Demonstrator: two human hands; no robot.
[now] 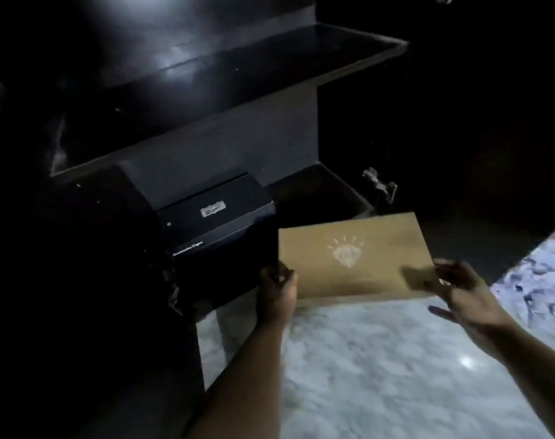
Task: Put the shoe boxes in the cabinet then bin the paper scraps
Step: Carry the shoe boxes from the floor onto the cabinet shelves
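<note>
Brown cardboard marks the flat rectangular shoe box (353, 255) with a pale diamond emblem on its lid, held between both hands just above the white marbled floor (380, 369). The left hand (277, 288) grips the box's near left corner, its fingers (280, 274) curled round the edge. The right hand (459, 291) is at the near right corner with its fingers (448, 269) spread and only loosely bent; in the dim, blurred picture I cannot tell whether they pinch the box or merely touch it.

Beyond the fingers of both hands, the far edge of the box reaches the front of the open lower compartment of a black wooden cabinet (238, 144). Beyond and to the left of the left fingers, a dark navy shoe box (219, 223) with a small white label on its lid already sits in that compartment, part of it jutting past the front. A black shelf (254, 68) runs across the cabinet higher up, far beyond the fingers. A metal hinge (379, 182) shows on the open cabinet door beyond the right fingers.
</note>
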